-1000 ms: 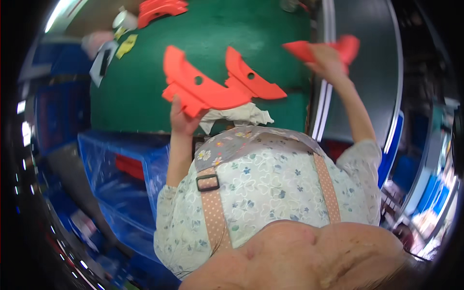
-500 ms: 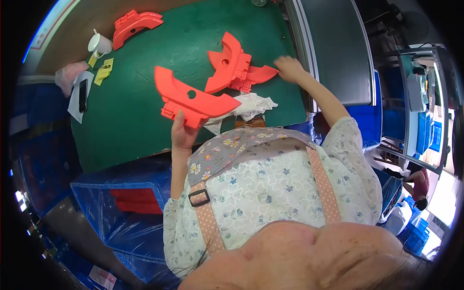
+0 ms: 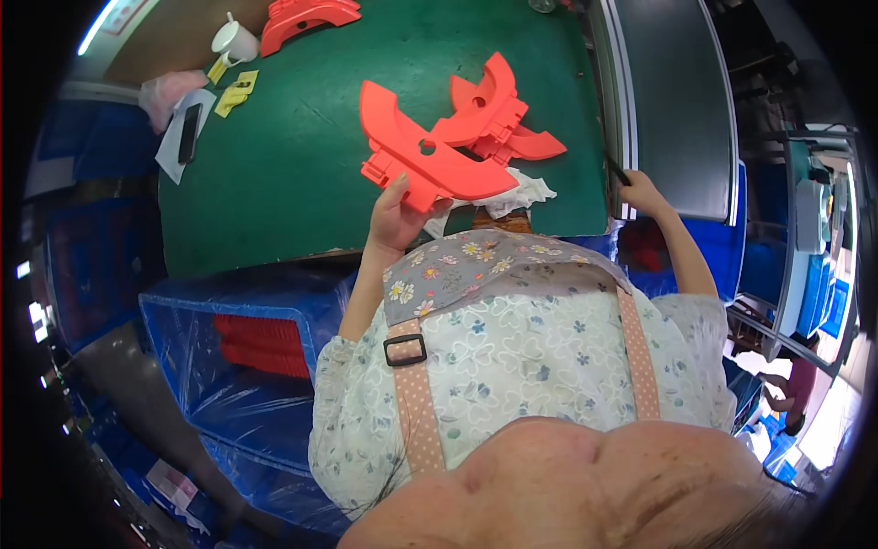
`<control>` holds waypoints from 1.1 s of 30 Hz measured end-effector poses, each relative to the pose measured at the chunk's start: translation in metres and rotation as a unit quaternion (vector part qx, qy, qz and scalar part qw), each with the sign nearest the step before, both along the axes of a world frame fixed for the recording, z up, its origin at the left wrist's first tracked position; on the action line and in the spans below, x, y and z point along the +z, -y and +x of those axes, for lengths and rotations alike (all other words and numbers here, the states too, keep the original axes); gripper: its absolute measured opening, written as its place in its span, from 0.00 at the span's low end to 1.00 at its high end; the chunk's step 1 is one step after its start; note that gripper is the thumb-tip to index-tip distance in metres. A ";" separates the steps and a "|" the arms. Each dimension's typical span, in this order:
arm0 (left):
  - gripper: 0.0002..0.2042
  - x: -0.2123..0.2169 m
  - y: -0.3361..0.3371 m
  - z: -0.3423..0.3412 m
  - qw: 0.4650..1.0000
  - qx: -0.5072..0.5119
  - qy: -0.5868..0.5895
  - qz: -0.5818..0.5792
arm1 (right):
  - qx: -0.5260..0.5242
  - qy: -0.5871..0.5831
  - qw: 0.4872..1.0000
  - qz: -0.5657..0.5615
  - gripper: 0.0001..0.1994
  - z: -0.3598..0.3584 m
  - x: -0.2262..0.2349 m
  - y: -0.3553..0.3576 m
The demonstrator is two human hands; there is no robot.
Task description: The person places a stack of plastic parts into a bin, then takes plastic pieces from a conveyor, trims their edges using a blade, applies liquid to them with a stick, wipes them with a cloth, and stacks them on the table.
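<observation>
My left hand is closed on the near edge of a curved orange-red plastic part with a round hole, held above the green table. Just beyond it, two similar parts, an upper one and a lower one, lie overlapping on the tabletop. At the table's right edge, my right hand grips a slim black tool that points up and left; its exact kind is too small to tell. A crumpled white cloth lies partly behind the held part.
Along the right side of the green table runs a dark conveyor belt. Another orange-red part, a white cup, yellow scraps and a phone on paper are far left. A plastic-lined blue crate holds several red parts.
My right hand has moved from beside the parts on the table to the right edge and now holds the slim black tool. My left hand still holds its part; the whole view has shifted.
</observation>
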State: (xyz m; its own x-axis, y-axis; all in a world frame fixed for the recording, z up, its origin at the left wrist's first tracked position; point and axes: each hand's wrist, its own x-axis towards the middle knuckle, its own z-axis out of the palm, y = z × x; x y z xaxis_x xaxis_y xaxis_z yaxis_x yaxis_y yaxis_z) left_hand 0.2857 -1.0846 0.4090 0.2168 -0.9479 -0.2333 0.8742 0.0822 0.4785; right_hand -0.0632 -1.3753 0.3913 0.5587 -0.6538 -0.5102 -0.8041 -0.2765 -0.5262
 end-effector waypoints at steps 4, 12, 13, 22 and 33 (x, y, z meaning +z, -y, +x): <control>0.22 0.009 0.005 -0.003 0.999 -0.024 0.013 0.017 | -0.209 0.220 0.936 0.177 0.04 0.023 0.030 -0.033; 0.28 0.064 0.043 -0.015 0.419 0.070 0.904 0.051 | -0.182 0.508 0.741 0.400 0.21 0.147 0.099 -0.093; 0.28 0.066 0.044 -0.017 0.392 0.077 0.915 0.056 | -0.187 0.508 0.741 0.397 0.21 0.151 0.099 -0.094; 0.34 0.115 0.038 -0.002 0.458 -0.007 0.886 0.063 | -0.092 0.361 0.892 0.257 0.05 0.156 0.110 -0.037; 0.26 0.067 0.052 -0.017 0.934 -0.287 0.200 0.070 | -0.169 0.414 0.863 0.235 0.11 0.190 0.103 -0.052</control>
